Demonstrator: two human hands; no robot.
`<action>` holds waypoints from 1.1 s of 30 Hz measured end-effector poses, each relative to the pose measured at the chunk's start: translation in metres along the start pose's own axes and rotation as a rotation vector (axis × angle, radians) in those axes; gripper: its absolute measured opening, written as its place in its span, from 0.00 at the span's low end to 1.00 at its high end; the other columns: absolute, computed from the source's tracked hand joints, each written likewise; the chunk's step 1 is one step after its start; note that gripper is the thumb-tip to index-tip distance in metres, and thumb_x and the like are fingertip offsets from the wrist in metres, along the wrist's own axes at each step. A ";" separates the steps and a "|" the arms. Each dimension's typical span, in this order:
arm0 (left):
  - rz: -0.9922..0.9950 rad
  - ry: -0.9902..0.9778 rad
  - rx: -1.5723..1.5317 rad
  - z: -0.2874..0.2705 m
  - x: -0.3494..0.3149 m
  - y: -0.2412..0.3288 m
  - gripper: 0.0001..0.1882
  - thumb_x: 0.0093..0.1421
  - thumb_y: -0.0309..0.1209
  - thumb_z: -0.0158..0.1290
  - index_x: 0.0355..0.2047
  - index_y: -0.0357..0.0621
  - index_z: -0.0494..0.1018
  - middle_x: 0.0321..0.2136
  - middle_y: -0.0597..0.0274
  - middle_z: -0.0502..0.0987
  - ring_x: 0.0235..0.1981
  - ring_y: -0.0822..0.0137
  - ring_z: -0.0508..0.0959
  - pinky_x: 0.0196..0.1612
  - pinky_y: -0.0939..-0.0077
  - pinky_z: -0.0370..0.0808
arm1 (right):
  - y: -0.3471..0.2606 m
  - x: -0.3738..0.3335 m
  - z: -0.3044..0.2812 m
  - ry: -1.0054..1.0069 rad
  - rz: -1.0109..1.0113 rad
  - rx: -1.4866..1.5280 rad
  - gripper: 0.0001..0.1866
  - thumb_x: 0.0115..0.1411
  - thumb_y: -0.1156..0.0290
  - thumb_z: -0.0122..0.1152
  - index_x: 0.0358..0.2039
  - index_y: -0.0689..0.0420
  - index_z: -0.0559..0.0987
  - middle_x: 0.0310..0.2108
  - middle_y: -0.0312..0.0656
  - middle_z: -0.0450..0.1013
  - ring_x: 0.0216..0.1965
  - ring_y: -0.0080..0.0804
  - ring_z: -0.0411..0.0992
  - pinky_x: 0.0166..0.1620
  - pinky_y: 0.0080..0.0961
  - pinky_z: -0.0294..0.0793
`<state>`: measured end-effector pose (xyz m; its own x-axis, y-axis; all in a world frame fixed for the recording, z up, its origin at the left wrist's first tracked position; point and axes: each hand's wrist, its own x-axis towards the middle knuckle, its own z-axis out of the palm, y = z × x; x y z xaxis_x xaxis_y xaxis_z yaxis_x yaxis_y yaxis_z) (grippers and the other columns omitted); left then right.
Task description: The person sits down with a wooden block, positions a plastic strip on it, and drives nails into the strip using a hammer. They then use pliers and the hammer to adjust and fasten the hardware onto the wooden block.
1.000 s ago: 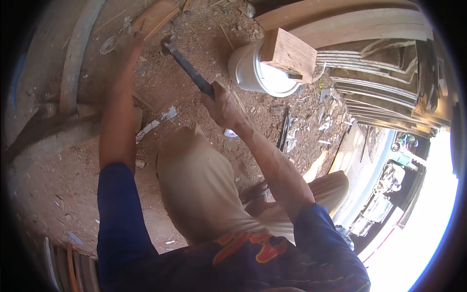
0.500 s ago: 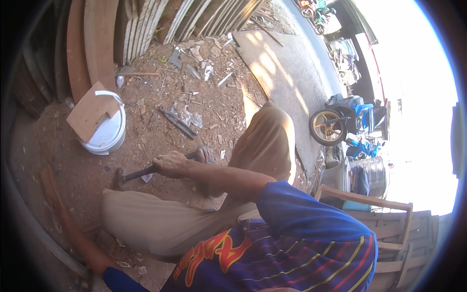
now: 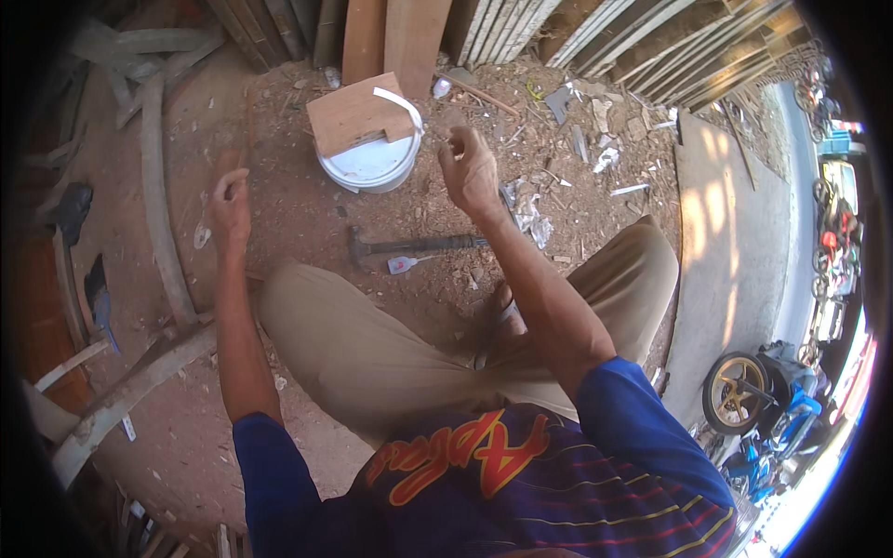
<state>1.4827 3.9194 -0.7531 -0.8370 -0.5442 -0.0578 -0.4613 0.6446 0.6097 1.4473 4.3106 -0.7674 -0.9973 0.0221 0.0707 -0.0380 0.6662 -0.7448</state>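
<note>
My left hand is raised at the left, fingers curled in toward the thumb. Just beyond it shows a reddish-brown strip of wood; I cannot tell whether the hand touches it. My right hand is lifted over the ground right of a white bucket, its fingers loosely bent and apart with nothing in them. Below that hand a dark-handled hammer lies on the dirt, head to the left, beside a small white packet. An angular piece of plywood rests on the bucket's lid.
Boards and stacked panels lean along the far side. Curved timber pieces lie at the left. Wood scraps and plastic litter the ground. On the right are a flat sheet and a motorcycle.
My right hand has let go of the hammer and risen; the hammer now lies on the ground. My left hand has come up at the left. The view has swung leftward.
</note>
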 end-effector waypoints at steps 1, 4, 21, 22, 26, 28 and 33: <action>0.141 -0.055 -0.098 -0.014 0.005 0.011 0.17 0.67 0.36 0.52 0.51 0.45 0.81 0.45 0.56 0.84 0.51 0.59 0.81 0.55 0.66 0.73 | -0.020 0.021 0.001 0.064 -0.053 0.110 0.22 0.64 0.66 0.65 0.56 0.61 0.75 0.43 0.57 0.78 0.45 0.51 0.79 0.51 0.44 0.79; 0.377 -0.179 0.048 -0.024 -0.008 0.094 0.25 0.61 0.38 0.61 0.58 0.42 0.76 0.54 0.51 0.78 0.56 0.54 0.77 0.60 0.61 0.72 | -0.057 0.058 0.000 -0.048 -0.335 0.061 0.22 0.65 0.64 0.63 0.58 0.57 0.75 0.46 0.54 0.77 0.48 0.57 0.76 0.52 0.49 0.75; 0.490 -0.617 0.648 0.047 0.003 0.232 0.51 0.42 0.49 0.73 0.63 0.36 0.67 0.62 0.44 0.68 0.64 0.45 0.71 0.65 0.55 0.71 | -0.022 0.115 -0.009 -0.287 -0.438 0.257 0.20 0.69 0.67 0.58 0.61 0.50 0.77 0.51 0.54 0.78 0.53 0.53 0.77 0.54 0.43 0.78; 0.536 -0.545 0.660 0.048 -0.002 0.223 0.50 0.43 0.49 0.72 0.63 0.36 0.68 0.62 0.43 0.69 0.64 0.45 0.71 0.65 0.55 0.71 | -0.024 0.109 -0.008 -0.316 -0.428 0.262 0.20 0.69 0.67 0.58 0.61 0.50 0.77 0.51 0.54 0.78 0.53 0.53 0.77 0.54 0.43 0.78; 0.457 -0.542 0.741 0.045 -0.019 0.211 0.50 0.44 0.51 0.71 0.63 0.35 0.68 0.61 0.43 0.69 0.64 0.45 0.70 0.64 0.56 0.70 | -0.036 0.100 -0.019 -0.397 -0.477 0.142 0.21 0.70 0.66 0.57 0.63 0.48 0.75 0.48 0.51 0.78 0.50 0.52 0.78 0.52 0.43 0.79; 0.468 -0.553 0.653 0.045 -0.016 0.202 0.50 0.45 0.51 0.71 0.64 0.35 0.67 0.62 0.43 0.68 0.64 0.46 0.70 0.64 0.55 0.70 | -0.042 0.099 -0.025 -0.379 -0.456 0.170 0.22 0.70 0.67 0.56 0.64 0.46 0.73 0.47 0.49 0.78 0.48 0.51 0.79 0.49 0.43 0.80; 0.591 -0.297 0.403 0.028 -0.010 0.155 0.45 0.52 0.47 0.68 0.66 0.39 0.67 0.63 0.44 0.70 0.60 0.50 0.75 0.62 0.57 0.73 | -0.049 0.087 -0.025 -0.410 -0.710 -0.122 0.24 0.66 0.70 0.59 0.63 0.43 0.74 0.50 0.45 0.76 0.49 0.48 0.79 0.50 0.42 0.82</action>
<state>1.4111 4.0397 -0.6805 -0.9951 0.0808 -0.0563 0.0625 0.9597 0.2741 1.3635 4.2986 -0.7086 -0.6837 -0.6918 0.2323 -0.6836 0.4959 -0.5355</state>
